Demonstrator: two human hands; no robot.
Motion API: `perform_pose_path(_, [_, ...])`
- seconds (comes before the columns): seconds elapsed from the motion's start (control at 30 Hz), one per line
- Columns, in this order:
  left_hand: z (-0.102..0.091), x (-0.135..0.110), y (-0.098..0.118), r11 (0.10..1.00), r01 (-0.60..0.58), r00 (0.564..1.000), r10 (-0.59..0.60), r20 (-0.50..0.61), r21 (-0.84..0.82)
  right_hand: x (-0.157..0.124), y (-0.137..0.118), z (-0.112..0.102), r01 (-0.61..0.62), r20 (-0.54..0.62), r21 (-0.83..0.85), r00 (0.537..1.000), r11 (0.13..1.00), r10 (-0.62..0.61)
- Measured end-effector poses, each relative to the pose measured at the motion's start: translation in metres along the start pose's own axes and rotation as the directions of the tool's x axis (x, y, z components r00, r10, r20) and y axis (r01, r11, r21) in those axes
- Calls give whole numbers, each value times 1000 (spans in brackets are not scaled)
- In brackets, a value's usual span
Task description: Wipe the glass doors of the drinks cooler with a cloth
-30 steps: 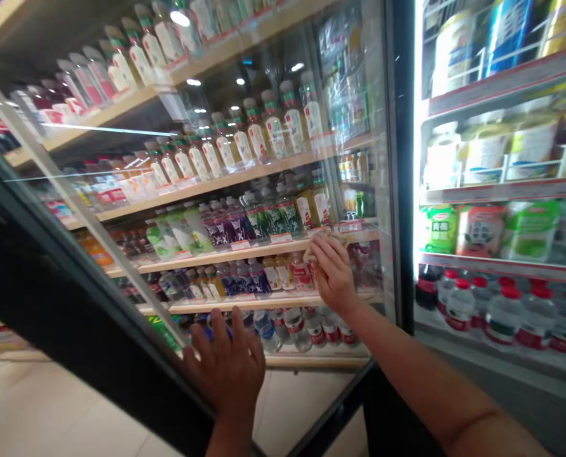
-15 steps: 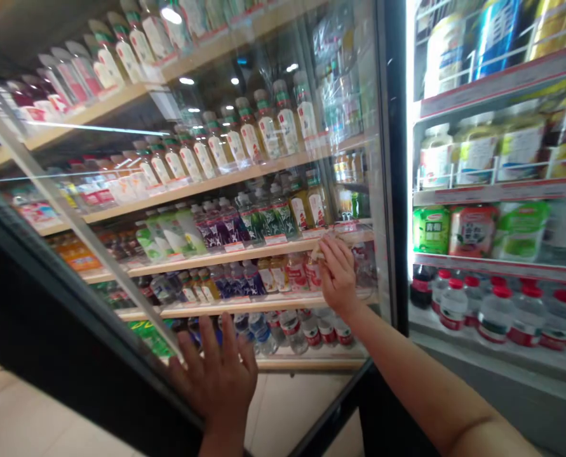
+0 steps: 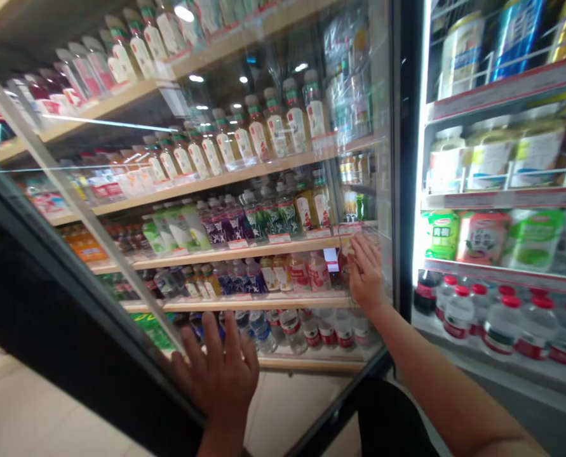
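The open glass door (image 3: pixel 283 209) is being braced by the left hand (image 3: pixel 220 374), fingers splayed flat beside its dark frame (image 3: pixel 73 330). The right hand (image 3: pixel 366 276) is being pressed open-fingered against the pane, possibly over a cloth. The door is being judged stiff, heavy, slick and breakable, safest gripped by the frame.

- Left grip (image 3: pixel 218 377): low, palm forward, fingers spread wide, wrist straight.
- Right grip (image 3: pixel 366 276): higher, further right, back showing, fingers together pointing up.
- Right forearm (image 3: pixel 435 393): bare, extended from lower right.
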State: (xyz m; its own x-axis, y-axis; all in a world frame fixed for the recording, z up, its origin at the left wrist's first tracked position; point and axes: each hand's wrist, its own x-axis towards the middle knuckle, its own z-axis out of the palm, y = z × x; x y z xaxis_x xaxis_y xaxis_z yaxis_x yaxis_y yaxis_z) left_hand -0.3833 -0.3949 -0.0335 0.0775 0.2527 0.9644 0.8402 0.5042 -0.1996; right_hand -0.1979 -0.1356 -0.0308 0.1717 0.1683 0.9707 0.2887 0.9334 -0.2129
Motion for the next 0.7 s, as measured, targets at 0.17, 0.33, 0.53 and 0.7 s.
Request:
perform_pose_path(0.17, [0,-1,-1,1000,-2,1000,2,6,4,-5,12,-4,-23,8,-30,1000,999,23])
perform_pose_path(0.33, [-1,0,1,999,-14,1000,15,-14,32,-6,24,-5,-69,-2,-22,998,997,69])
perform_pose_path(0.53, [-3,3,4,999,-21,999,22,-37,29,-7,34,-3,-431,-125,30,894,902,431])
perform_pose_path(0.7, [-5,5,6,1000,-16,998,17,-57,13,-1,28,-2,-614,-159,80,770,785,618])
